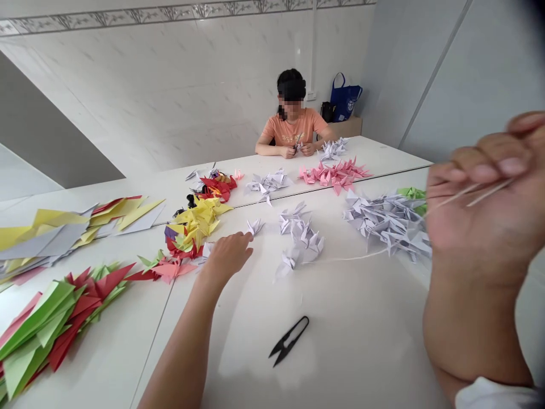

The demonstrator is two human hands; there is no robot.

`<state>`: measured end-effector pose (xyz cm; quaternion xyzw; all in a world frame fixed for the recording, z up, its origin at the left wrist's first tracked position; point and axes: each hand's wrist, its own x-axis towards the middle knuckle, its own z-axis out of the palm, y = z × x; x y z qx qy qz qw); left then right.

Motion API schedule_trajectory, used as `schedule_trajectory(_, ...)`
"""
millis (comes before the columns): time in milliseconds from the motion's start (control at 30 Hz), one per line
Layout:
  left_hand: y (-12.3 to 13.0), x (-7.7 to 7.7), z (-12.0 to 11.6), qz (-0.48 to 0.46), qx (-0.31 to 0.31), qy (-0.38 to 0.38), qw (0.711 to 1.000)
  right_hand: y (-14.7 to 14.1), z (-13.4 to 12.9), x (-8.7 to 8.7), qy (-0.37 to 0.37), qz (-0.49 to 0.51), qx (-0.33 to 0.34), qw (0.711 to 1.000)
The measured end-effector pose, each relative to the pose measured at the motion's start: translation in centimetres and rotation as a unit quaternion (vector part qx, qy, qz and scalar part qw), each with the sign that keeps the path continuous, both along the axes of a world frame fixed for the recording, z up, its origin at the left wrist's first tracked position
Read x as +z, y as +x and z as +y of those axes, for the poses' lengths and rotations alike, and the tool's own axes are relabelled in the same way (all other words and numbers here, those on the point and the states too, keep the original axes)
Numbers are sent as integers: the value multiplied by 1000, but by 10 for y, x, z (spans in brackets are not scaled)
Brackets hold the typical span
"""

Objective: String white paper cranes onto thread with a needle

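right hand (485,218) curled on thin string (489,192), left hand (230,253) at pointed paper crane (256,227), grip unclear

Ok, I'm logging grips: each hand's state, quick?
Left hand: at a white paper crane; grip can't be told.
Right hand: closed, holding white string.

bright, even light left soft glare on the tabletop (361,341) below the left fingers (246,241); darkness shaded the corner above the right fingers (489,158).

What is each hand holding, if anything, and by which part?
The right hand holds white string in its curled grasp; where along its length cannot be told. The left hand is beside a white paper crane; whether gripping it is unclear.
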<state>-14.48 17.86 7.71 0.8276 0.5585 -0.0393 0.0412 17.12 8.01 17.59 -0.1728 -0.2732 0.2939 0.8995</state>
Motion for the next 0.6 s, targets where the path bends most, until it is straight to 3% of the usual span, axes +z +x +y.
schedule_trajectory(133,17,-22,2,-49,-83,-49,994,14,1,6,-6,72,-56,996)
schedule_trajectory(333,44,-37,-9,-109,-159,-59,980,9,15,-6,-25,-21,-40,999)
schedule_trajectory(433,48,-34,-10,-142,-168,-43,975,2,14,-12,-19,-94,-54,994)
schedule_trajectory(600,38,-16,-6,-213,-131,8,968,-4,13,-13,5,-187,-124,974)
